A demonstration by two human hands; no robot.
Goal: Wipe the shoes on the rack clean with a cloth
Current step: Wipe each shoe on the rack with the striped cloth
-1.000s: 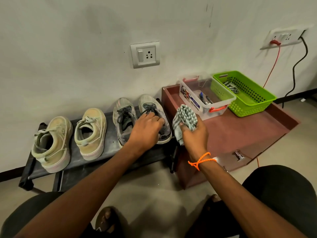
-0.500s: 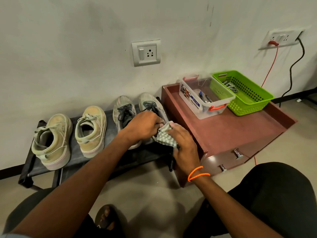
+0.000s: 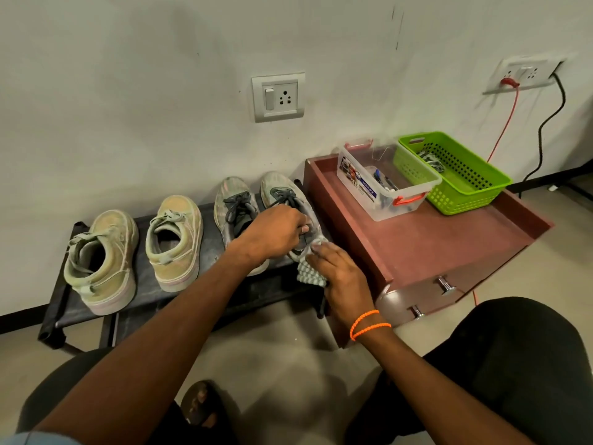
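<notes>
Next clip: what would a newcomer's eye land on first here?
Both hands meet at the rack's right end: the left hand grips the rightmost grey shoe while the right hand presses a checked cloth against its side. Next, the bright green basket on the red cabinet at right.
</notes>
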